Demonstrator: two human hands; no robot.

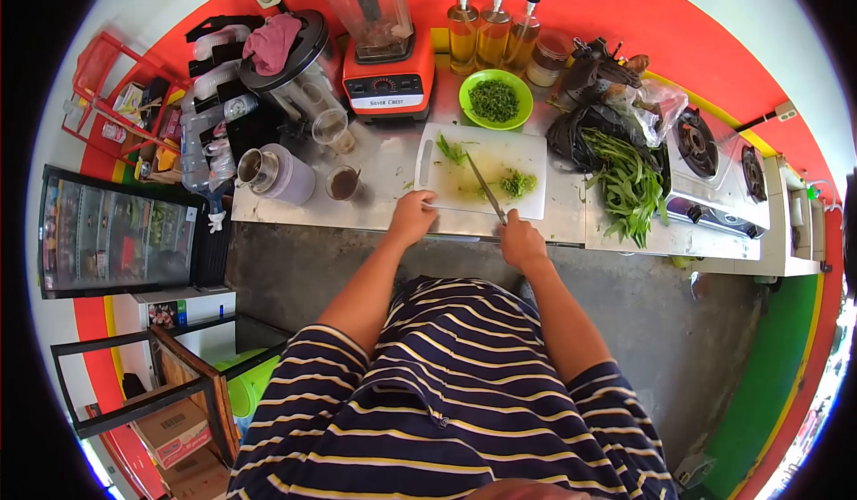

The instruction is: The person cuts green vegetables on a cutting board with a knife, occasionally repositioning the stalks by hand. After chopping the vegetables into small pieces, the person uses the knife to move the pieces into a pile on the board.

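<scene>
A white cutting board (527, 156) lies on the metal counter, stained green. My right hand (522, 239) is closed around the handle of a knife (485, 184), whose blade points up and left across the board. My left hand (413, 218) has its fingers curled at the board's lower left edge, gripping it. On the board are a few cut green leaves (452, 151) left of the blade tip and a small heap of chopped greens (518, 182) to the right of the knife. Just behind stands a green bowl (527, 112) filled with chopped greens (494, 101).
Long leafy greens (625, 187) spill from a black bag (571, 134) at right, beside a gas stove (728, 174). A red blender (388, 85) and three pump bottles (494, 31) stand behind. Left are a glass of dark liquid (342, 183) and a pale container (290, 177).
</scene>
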